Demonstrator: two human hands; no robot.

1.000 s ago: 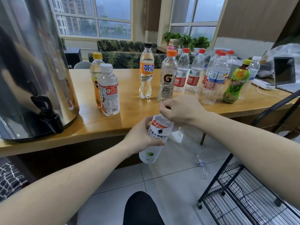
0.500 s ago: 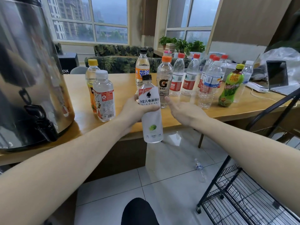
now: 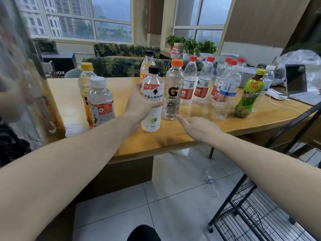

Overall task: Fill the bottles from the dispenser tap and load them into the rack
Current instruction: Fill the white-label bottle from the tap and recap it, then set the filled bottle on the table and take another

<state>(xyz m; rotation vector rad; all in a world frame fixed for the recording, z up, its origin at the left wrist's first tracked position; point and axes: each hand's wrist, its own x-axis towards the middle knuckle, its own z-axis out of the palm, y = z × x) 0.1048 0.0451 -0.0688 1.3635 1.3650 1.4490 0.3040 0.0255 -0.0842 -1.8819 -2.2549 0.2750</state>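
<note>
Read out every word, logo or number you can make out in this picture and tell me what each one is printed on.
"外星人电解质水" on the white-labelled bottle that the left hand holds.
"G" logo on the orange-capped bottle.
"BOX" on the black box behind the table.
"手指柠檬" roughly, on the green bottle; partly blurred.
Red labels on the red-capped water bottles: characters too blurred to read fully.
Small print on the white-capped bottle: too small.

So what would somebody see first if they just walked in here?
Probably the left hand holding a white bottle with a black cap up over the wooden table. Behind it stands a crowd of bottles, and a bright green bottle stands out at the right. One small bottle lies on the floor.
</note>
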